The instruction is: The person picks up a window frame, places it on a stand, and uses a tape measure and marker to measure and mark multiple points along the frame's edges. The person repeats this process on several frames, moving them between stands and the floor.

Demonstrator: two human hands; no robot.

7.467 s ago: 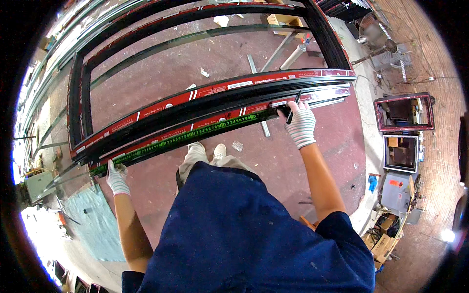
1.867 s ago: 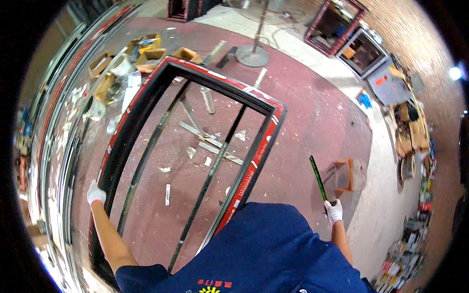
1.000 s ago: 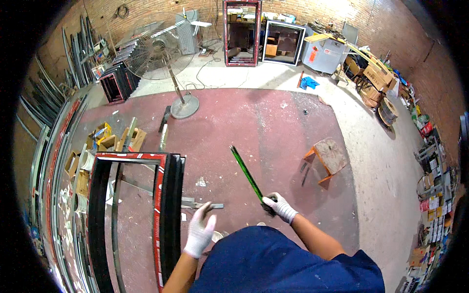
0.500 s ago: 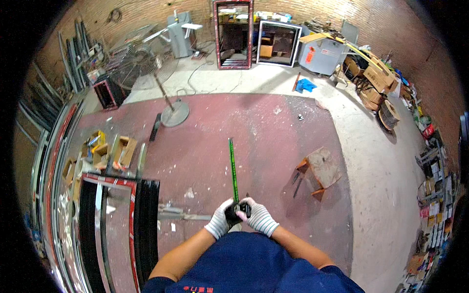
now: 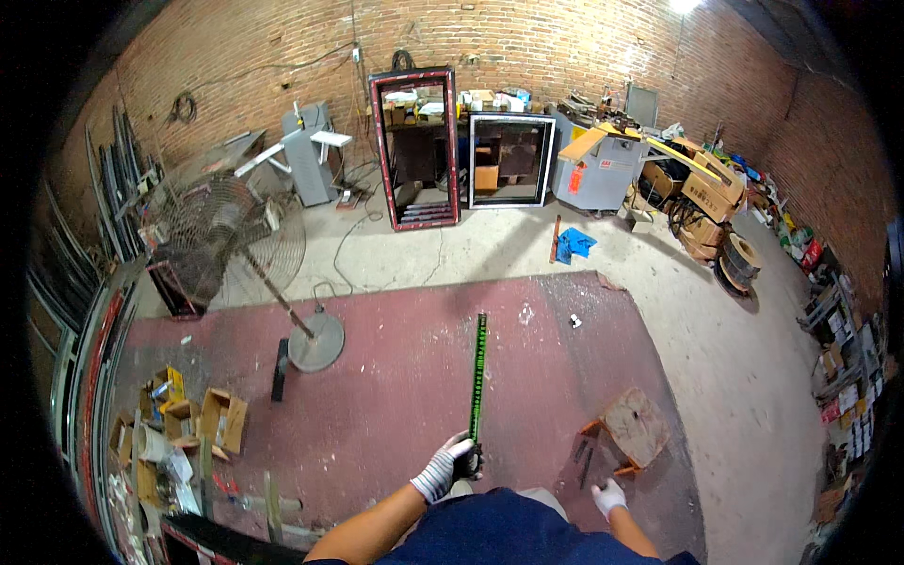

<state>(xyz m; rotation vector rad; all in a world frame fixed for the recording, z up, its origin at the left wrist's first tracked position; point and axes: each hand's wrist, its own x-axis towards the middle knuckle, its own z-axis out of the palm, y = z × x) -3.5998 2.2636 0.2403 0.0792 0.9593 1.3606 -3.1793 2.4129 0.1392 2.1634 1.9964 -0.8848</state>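
Observation:
My left hand (image 5: 444,468), in a striped white glove, is closed around a black tape measure (image 5: 468,461) in front of my body. Its green blade (image 5: 479,377) reaches straight out ahead, over the dark red floor covering. Off to the right, my gloved right hand (image 5: 610,496) hangs with nothing in it, fingers apart. It is just on the near side of a small stool (image 5: 637,428) with a worn wooden top and orange legs; I see a gap between them.
A pedestal fan (image 5: 316,342) stands ahead on the left. Open cardboard boxes (image 5: 223,421) and a dark window frame (image 5: 212,541) lie at the near left. Tall red-edged (image 5: 414,151) and white-edged frames (image 5: 511,160) lean at the back. Clutter lines the right wall.
My right hand has let go of the tape measure and moved right, toward the stool. The left hand keeps the tape measure. The view has tilted up, showing more of the back wall.

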